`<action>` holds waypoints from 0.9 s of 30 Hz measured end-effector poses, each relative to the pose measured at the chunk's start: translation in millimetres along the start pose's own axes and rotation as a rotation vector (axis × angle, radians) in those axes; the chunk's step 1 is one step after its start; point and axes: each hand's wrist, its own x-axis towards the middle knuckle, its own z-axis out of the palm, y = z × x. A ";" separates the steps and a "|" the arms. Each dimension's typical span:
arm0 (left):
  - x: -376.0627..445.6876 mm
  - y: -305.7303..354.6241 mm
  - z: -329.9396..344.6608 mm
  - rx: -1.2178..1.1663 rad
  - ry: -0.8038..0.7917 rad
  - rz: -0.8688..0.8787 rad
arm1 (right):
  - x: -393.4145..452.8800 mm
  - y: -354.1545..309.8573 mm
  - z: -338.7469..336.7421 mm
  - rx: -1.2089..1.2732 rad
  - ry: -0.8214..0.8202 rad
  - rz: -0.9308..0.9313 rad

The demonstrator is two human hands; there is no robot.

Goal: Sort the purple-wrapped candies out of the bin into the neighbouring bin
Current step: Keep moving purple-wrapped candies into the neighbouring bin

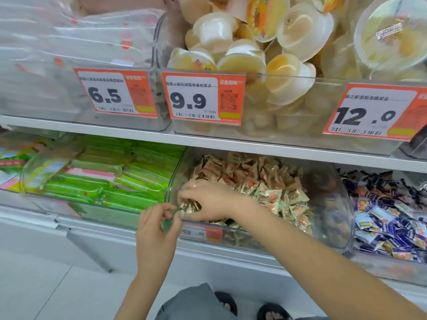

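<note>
A clear middle bin (332, 204) on the lower shelf holds a heap of orange-and-gold wrapped candies (272, 181). The neighbouring bin to its right (390, 262) is full of purple-wrapped candies (388, 229). My right hand (205, 199) is inside the front left of the middle bin, its fingers curled round a small bunch of gold-wrapped candies (189, 207). My left hand (157, 227) is at that bin's front left corner, fingers pinched at the same bunch. No purple wrapper shows in either hand.
To the left, a clear bin (104, 213) holds green packets (129, 181). The upper shelf carries bins of jelly cups (265, 65) with price tags 6.5 (115, 93), 9.9 (203, 98) and 12.0 (374, 112). My sandalled feet (249, 308) stand on a white floor.
</note>
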 end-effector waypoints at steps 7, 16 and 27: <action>1.8 0.2 2.3 -0.091 0.032 -0.026 | -20.4 41.0 5.0 -0.028 -0.090 0.038; 2.9 3.6 1.4 -0.164 0.015 -0.081 | -52.1 55.5 -19.6 0.089 -0.149 0.132; -0.2 3.4 5.2 -0.179 0.059 -0.112 | 8.2 29.1 -4.5 -0.011 -0.236 0.042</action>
